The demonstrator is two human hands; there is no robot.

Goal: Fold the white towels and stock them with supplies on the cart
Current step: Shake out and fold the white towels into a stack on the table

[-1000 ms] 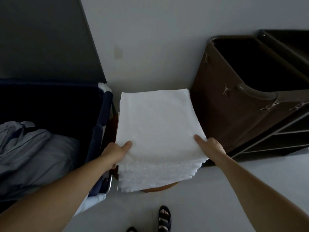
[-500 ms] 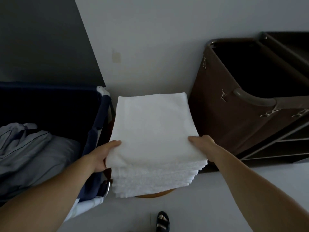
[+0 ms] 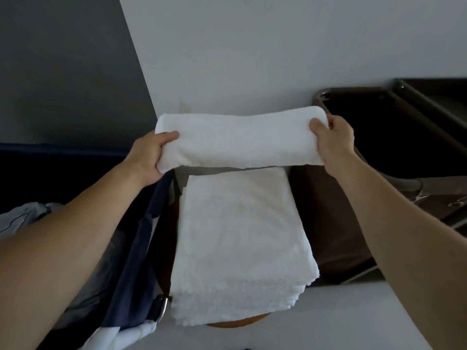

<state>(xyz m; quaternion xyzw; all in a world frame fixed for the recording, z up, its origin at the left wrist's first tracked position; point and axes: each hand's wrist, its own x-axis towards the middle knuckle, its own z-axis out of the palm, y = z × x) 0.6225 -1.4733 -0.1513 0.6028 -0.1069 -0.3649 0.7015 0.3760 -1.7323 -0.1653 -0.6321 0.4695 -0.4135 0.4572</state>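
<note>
Held towel: a folded white terry towel [image 3: 240, 142] spans level between both hands, in the air above the pile and clear of it.
Left hand: the left hand [image 3: 149, 157] clamps the towel's left end, thumb laid across the near face, fingers curled underneath.
Right hand: the right hand [image 3: 333, 140] pinches the right end, thumb in front, fingers wrapped behind the fold.
Pile: a stack of flat-folded white towels [image 3: 240, 236] sits directly below on a round brown wooden stool [image 3: 237, 322], whose rim shows at the near edge.
Left flank: a navy fabric laundry bin [image 3: 141, 248] holding crumpled grey linen [image 3: 22, 218], just beside the stack.
Right flank: a dark brown canvas cart bag [image 3: 328, 210] just beside the stack, against a pale wall [image 3: 252, 59].
</note>
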